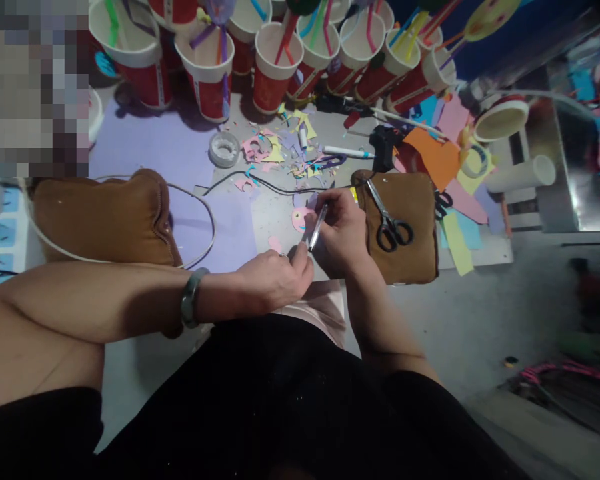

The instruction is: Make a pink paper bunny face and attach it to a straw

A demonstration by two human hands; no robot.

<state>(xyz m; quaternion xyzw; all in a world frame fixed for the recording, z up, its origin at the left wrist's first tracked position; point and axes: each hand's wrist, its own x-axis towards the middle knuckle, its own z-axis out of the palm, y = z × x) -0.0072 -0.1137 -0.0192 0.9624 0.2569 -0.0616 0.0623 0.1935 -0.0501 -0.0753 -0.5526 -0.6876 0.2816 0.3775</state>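
My right hand (341, 230) is closed around a slim silver pen-like tool (319, 228), which slants down toward my left hand. My left hand (283, 277) has its fingers pressed together close to the tool's lower end; whatever they hold is too small to make out. Just left of my right fingers is a pink paper piece (299, 217) with a yellow dot and a blue mark. A plain pink scrap (274, 244) lies on the table (265, 223) above my left hand.
Red-and-white cups (275, 83) with straws line the back. Brown cushions lie on both sides; black-handled scissors (395, 232) rest on the right cushion (415, 200). A tape roll (225, 149), paper scraps (263, 148), a marker (347, 153) and cables are around the middle.
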